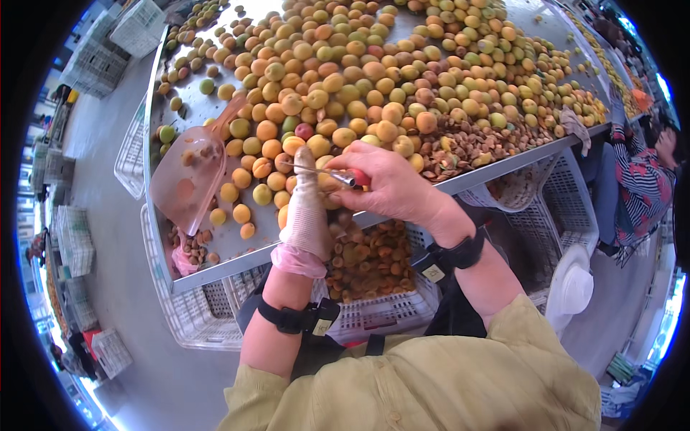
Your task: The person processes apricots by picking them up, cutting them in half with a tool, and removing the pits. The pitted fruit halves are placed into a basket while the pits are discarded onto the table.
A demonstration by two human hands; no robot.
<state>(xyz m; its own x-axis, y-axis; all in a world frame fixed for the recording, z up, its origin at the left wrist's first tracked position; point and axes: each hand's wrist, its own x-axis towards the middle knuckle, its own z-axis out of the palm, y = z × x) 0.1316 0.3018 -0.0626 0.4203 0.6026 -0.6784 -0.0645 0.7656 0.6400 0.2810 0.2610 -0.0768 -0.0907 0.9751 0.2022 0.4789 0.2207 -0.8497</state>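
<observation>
My left hand [307, 210] wears a whitish knit glove with a pink cuff and is raised at the table's near edge. Its thumb points away from me; its fingers are mostly hidden. In my bare right hand [383, 180] is a red-handled tool [345, 176] with a slim pointed metal blade. The blade crosses the gloved thumb. An apricot [328, 183] shows between the hands, but whether the left hand grips it is unclear. Many apricots [334, 83] cover the metal table [259, 223]. Below my hands, a plastic crate [388, 315] contains halved apricots [372, 258].
A clear plastic scoop [188, 178] lies left on the table. Apricot stones [469, 140] are heaped near the right edge, by a cloth [575, 129]. Beneath hangs a white basket [504, 191]. A person [647, 183] sits at right, near a white hat [571, 285]. Crates [97, 54] stand left.
</observation>
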